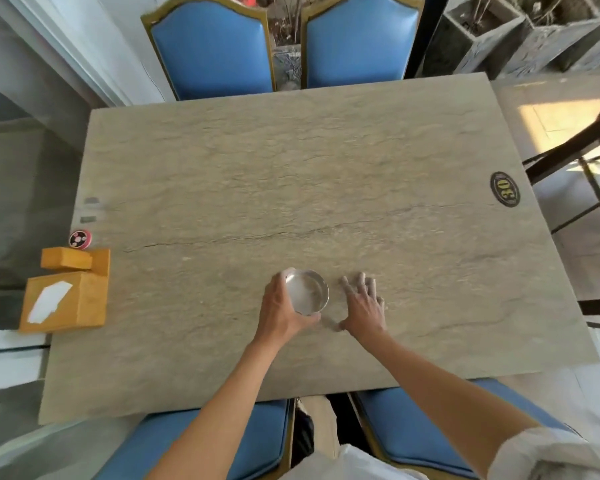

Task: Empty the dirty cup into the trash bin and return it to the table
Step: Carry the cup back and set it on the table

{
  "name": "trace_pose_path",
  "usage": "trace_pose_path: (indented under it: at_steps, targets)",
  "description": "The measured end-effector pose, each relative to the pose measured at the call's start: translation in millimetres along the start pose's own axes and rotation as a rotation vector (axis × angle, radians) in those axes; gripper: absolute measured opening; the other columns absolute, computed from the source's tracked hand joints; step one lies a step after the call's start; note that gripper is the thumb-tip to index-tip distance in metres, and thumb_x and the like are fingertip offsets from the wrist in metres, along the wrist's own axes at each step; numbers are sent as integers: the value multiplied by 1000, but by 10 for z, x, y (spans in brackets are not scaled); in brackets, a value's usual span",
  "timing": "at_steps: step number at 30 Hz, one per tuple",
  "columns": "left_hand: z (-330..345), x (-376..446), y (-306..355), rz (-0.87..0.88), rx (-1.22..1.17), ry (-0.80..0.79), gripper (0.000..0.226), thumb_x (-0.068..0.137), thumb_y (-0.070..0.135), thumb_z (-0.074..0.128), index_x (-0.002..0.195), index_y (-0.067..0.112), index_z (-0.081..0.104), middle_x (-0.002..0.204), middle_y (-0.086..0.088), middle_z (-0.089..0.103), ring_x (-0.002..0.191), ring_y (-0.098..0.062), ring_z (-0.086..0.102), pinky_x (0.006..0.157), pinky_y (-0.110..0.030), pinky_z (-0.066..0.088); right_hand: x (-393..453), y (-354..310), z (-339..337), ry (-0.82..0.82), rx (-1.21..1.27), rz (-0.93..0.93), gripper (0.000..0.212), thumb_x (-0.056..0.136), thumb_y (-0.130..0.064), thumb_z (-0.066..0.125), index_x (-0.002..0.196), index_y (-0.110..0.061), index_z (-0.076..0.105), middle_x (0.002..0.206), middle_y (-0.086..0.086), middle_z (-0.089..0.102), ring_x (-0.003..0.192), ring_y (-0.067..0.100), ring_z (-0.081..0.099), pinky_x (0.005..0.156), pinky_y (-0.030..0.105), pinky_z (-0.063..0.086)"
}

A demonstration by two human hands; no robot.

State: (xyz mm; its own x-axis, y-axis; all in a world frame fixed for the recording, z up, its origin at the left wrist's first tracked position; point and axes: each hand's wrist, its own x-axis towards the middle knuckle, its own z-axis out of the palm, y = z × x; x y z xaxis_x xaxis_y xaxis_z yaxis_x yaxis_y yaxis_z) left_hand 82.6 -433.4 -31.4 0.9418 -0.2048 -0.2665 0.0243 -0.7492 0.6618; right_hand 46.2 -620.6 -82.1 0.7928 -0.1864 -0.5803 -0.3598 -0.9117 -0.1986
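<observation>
A clear glass cup point(307, 292) stands upright on the stone-patterned table point(291, 174), near its front middle. My left hand point(280, 306) wraps around the cup's left side, thumb at its near edge and fingers at its far rim. My right hand point(362, 303) rests flat on the table just right of the cup, fingers spread, holding nothing. I see the cup from above; its inside looks pale and I cannot tell what it holds. No trash bin is in view.
A yellow tissue box point(66, 299) sits at the table's left edge, with a small round pink call button point(80, 239) behind it. An oval number sticker point(505, 188) lies at the right. Blue chairs point(212, 46) stand at the far and near sides.
</observation>
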Motion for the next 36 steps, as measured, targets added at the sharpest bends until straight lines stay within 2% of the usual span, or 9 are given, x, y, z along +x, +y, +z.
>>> trace_pose_path:
  at_steps: [3, 9, 17, 20, 26, 36]
  targets:
    - [151, 285, -21, -48, 34, 50, 105, 49, 51, 88, 138, 28, 37, 136, 6, 51, 121, -21, 48, 97, -34, 41, 25, 10, 35, -10, 8, 6, 123, 74, -30, 93, 165, -24, 10, 174, 20, 0, 160, 43, -2, 124, 63, 27]
    - [430, 600, -136, -98, 97, 123, 110, 45, 58, 88, 138, 19, 46, 132, 1, 57, 121, -25, 48, 99, -37, 38, 31, -3, 37, -9, 38, 10, 123, 75, -29, 92, 166, -22, 9, 174, 21, -2, 160, 44, -4, 125, 66, 23]
    - [582, 500, -250, -120, 114, 215, 110, 51, 59, 84, 140, 11, 41, 132, -9, 52, 123, -27, 44, 104, -40, 37, 26, -7, 11, -24, 65, 8, 121, 79, -24, 90, 166, -23, 7, 174, 21, -5, 159, 46, -9, 126, 68, 17]
    - [629, 459, -252, -157, 97, 250, 103, 54, 55, 83, 137, 12, 43, 129, -8, 52, 120, -27, 46, 101, -42, 41, 14, -7, 1, -19, 79, 13, 121, 78, -24, 90, 166, -24, 8, 174, 20, -7, 159, 45, -10, 126, 67, 16]
    - [618, 681, -148, -203, 79, 266, 95, 54, 52, 82, 133, 12, 45, 125, -8, 54, 117, -27, 48, 98, -42, 42, 11, -21, -24, -34, 96, 15, 120, 79, -24, 89, 166, -25, 6, 174, 19, -10, 159, 44, -13, 127, 66, 13]
    - [423, 1462, -3, -248, 97, 246, 97, 57, 47, 86, 134, 7, 45, 131, -13, 51, 122, -32, 48, 99, -45, 40, 24, -22, -21, -45, 103, 18, 116, 83, -24, 86, 166, -25, 5, 174, 18, -13, 159, 43, -16, 127, 65, 10]
